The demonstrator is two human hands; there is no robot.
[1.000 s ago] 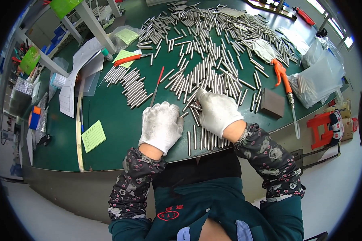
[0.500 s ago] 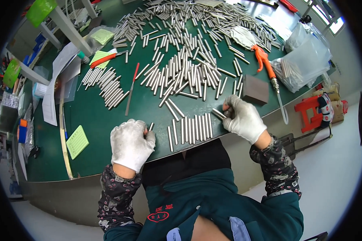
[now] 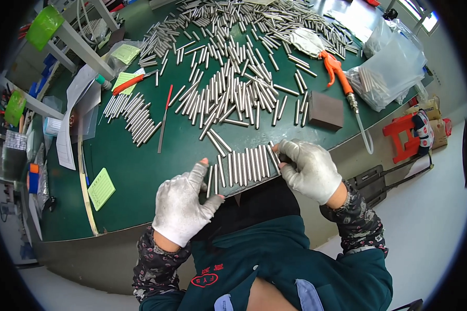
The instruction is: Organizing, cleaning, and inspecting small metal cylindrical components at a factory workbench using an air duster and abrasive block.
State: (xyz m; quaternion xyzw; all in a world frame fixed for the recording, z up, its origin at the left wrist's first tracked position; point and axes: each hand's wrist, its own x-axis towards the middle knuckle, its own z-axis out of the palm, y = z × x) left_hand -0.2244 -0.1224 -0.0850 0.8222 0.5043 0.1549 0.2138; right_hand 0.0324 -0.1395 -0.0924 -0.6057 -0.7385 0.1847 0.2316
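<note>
A row of short, shiny metal rods (image 3: 246,167) lies side by side near the bench's front edge. At its left end my gloved left hand (image 3: 184,205) is open, thumb and forefinger spread about the two ends of the outermost rod (image 3: 209,181). My gloved right hand (image 3: 311,171) pinches another rod (image 3: 273,157) at the row's right end, slightly tilted against its neighbours. Both gloves are white, with bare fingertips showing. Two loose rods (image 3: 217,141) rest just beyond the row.
A large heap of rods (image 3: 233,88) spreads over the green bench (image 3: 132,181). A brown block (image 3: 325,111), orange air gun (image 3: 336,72) and bag of rods (image 3: 371,83) are at right. A red-handled file (image 3: 164,122), orange knife (image 3: 129,84) and stacked rods (image 3: 140,122) lie left.
My left hand has moved right to the row, let go of its rod there and spread its fingers. My right hand has brought its rod nearer, against the row's right end.
</note>
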